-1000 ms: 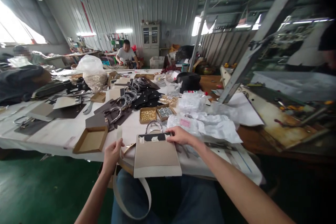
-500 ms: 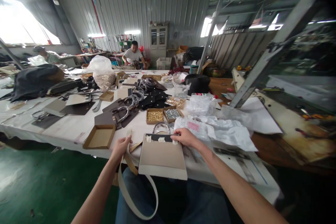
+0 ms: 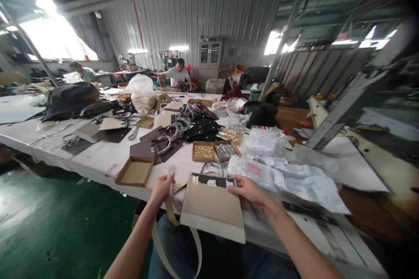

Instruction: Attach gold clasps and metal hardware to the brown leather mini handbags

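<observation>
My left hand is closed on a long pale strap, whose loop hangs down past the table edge over my legs. A tan strip trails beside it. With thumb and fingers, my right hand grips the upper right corner of a beige bag panel. Along the panel's top runs a dark band with three pale tape pieces. Behind that edge stands a ring-shaped handle. The panel's lower edge juts over the table's front edge.
An open cardboard box lies left of my left hand. Beyond the panel are trays of gold rivets and silver rivets. Plastic bags lie at the right. A co-worker sits at the far side.
The view has turned left and tilted up a little, so everything appears shifted right and down. Both hands keep their holds; the right thumb now lies on the panel's face by the right tape piece.
</observation>
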`<state>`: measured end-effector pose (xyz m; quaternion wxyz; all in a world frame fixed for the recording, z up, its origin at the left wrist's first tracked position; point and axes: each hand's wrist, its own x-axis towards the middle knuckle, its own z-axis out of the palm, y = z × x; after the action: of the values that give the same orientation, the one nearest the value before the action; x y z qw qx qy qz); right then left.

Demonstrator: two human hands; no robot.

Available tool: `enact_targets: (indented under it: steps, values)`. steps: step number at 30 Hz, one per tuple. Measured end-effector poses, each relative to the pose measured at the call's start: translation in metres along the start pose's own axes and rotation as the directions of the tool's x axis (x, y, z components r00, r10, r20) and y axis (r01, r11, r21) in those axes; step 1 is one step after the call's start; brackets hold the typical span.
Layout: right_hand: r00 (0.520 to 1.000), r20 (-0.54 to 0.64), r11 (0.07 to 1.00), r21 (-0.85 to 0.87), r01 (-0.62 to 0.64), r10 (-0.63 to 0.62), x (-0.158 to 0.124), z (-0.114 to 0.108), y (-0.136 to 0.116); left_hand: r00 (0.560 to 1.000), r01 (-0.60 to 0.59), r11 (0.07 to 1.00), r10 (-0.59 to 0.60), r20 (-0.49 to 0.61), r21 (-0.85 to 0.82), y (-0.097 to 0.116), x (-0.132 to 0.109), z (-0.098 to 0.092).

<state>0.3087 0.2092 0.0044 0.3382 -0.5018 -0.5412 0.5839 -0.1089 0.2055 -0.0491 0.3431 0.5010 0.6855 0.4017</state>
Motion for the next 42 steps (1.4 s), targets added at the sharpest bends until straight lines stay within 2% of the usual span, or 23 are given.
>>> enact_targets:
  steps: [3, 6, 10, 12, 13, 14, 15, 16, 17, 18, 19, 20, 21, 22, 23, 25, 29, 32, 39, 42]
  values:
    - [0.995, 0.095, 0.992, 0.122, -0.029, 0.017, -0.017, 0.000, -0.012, 0.999, 0.010, 1.000, -0.010, -0.041, -0.015, 0.003, -0.003, -0.002]
    - [0.998, 0.065, 0.983, 0.182, -0.008, -0.003, -0.037, -0.003, -0.022, 0.996, 0.054, 0.997, -0.057, -0.066, -0.057, 0.000, -0.004, -0.003]
    - [0.999, -0.042, 0.977, 0.208, 0.042, -0.034, -0.058, -0.002, -0.031, 0.995, 0.076, 0.994, -0.081, -0.054, -0.081, -0.004, 0.000, -0.001]
    - [0.984, -0.147, 0.975, 0.181, 0.126, -0.100, -0.065, 0.004, -0.032, 0.996, 0.068, 0.996, -0.071, -0.049, -0.056, -0.008, 0.004, 0.002]
    - [0.961, -0.229, 0.973, 0.131, 0.190, -0.156, -0.069, 0.007, -0.030, 0.997, 0.063, 0.997, -0.066, -0.051, -0.048, -0.010, 0.006, 0.003]
    - [0.917, -0.325, 0.966, 0.042, 0.256, -0.229, -0.073, 0.011, -0.027, 0.997, 0.062, 0.997, -0.064, -0.053, -0.045, -0.012, 0.008, 0.004]
    - [0.847, -0.421, 0.944, -0.088, 0.319, -0.325, -0.078, 0.015, -0.023, 0.996, 0.065, 0.997, -0.067, -0.052, -0.048, -0.014, 0.010, 0.006]
    - [0.747, -0.495, 0.896, -0.252, 0.366, -0.444, -0.085, 0.019, -0.018, 0.996, 0.072, 0.996, -0.075, -0.050, -0.059, -0.017, 0.012, 0.006]
    - [0.626, -0.522, 0.812, -0.434, 0.391, -0.580, -0.092, 0.023, -0.013, 0.995, 0.084, 0.994, -0.087, -0.048, -0.077, -0.019, 0.014, 0.007]
    - [0.493, -0.493, 0.689, -0.609, 0.393, -0.717, -0.099, 0.026, -0.008, 0.994, 0.099, 0.990, -0.103, -0.044, -0.096, -0.021, 0.015, 0.008]
    - [0.372, -0.407, 0.537, -0.753, 0.381, -0.834, -0.106, 0.029, -0.003, 0.992, 0.116, 0.987, -0.121, -0.037, -0.112, -0.022, 0.015, 0.008]
    - [0.280, -0.285, 0.376, -0.851, 0.367, -0.917, -0.112, 0.032, 0.000, 0.990, 0.128, 0.984, -0.134, -0.036, -0.122, -0.022, 0.015, 0.008]
    - [0.224, -0.159, 0.233, -0.903, 0.361, -0.962, -0.118, 0.035, 0.003, 0.989, 0.136, 0.983, -0.141, -0.035, -0.125, -0.022, 0.015, 0.009]
    - [0.203, -0.052, 0.125, -0.922, 0.367, -0.978, -0.122, 0.037, 0.006, 0.989, 0.137, 0.983, -0.142, -0.033, -0.120, -0.021, 0.015, 0.009]
    - [0.207, 0.027, 0.056, -0.921, 0.386, -0.978, -0.125, 0.040, 0.009, 0.990, 0.133, 0.985, -0.137, -0.031, -0.107, -0.020, 0.014, 0.009]
    - [0.261, 0.115, 0.015, -0.893, 0.449, -0.959, -0.129, 0.046, 0.016, 0.993, 0.114, 0.991, -0.117, -0.034, -0.075, -0.017, 0.012, 0.008]
    - [0.399, 0.218, 0.049, -0.826, 0.561, -0.891, -0.134, 0.059, 0.042, 0.996, 0.085, 0.996, -0.086, -0.039, -0.032, -0.015, 0.011, 0.006]
    - [0.466, 0.266, 0.060, -0.816, 0.575, -0.844, -0.138, 0.061, 0.063, 0.994, 0.088, 0.996, -0.089, -0.057, -0.015, -0.012, 0.011, 0.005]
    - [0.567, 0.390, 0.033, -0.804, 0.594, -0.725, -0.125, 0.046, 0.081, 0.991, 0.120, 0.992, -0.121, -0.058, -0.029, -0.004, 0.008, 0.006]
    - [0.573, 0.436, 0.017, -0.786, 0.618, -0.694, -0.122, 0.043, 0.078, 0.990, 0.132, 0.991, -0.134, -0.047, -0.035, -0.004, 0.007, 0.006]
